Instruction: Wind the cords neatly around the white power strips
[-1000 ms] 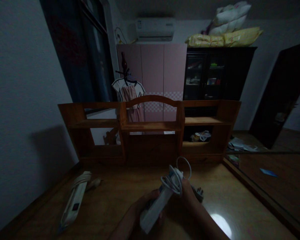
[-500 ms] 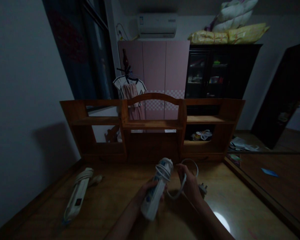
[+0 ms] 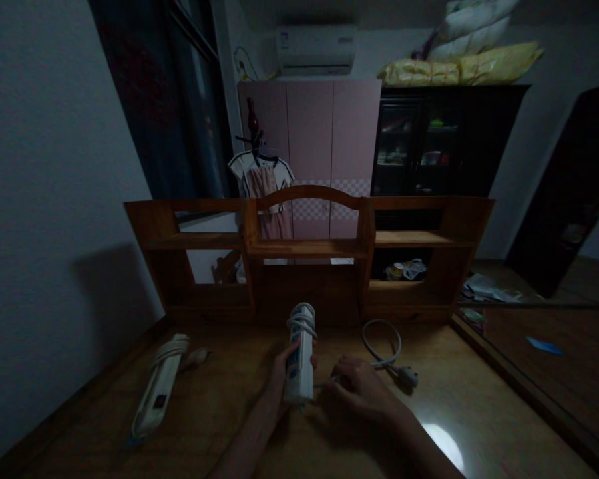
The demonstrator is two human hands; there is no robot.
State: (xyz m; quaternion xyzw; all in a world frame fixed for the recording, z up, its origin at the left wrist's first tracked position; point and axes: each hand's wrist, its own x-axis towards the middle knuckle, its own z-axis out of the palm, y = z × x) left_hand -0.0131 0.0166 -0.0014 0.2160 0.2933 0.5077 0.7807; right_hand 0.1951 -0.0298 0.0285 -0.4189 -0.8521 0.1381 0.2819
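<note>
Left hand: here's my left hand wrapped around the white power strip, thumb on one side, fingertips showing on the other.
White power strip: up in my grasp, ahead of the middle section of the wooden shelf, blue socket face towards the left, far end pointing at the shelf.
Cord: gray cord, several turns around the strip's end nearest the shelf; a length of it meets my other hand.
Right hand: and my right hand, just beside the strip, fingers curled in on that cord, in front of the shelf's middle section.
Plug: the plug lies in front of the shelf's right section, beyond a loose loop of cord.
Second strip: a cream power strip rests on the tabletop in front of the shelf's left section, its own cord wound about the end nearer the shelf, dark switch facing up.
Backdrop: behind the shelf, pink wardrobe and dark cabinet.
</note>
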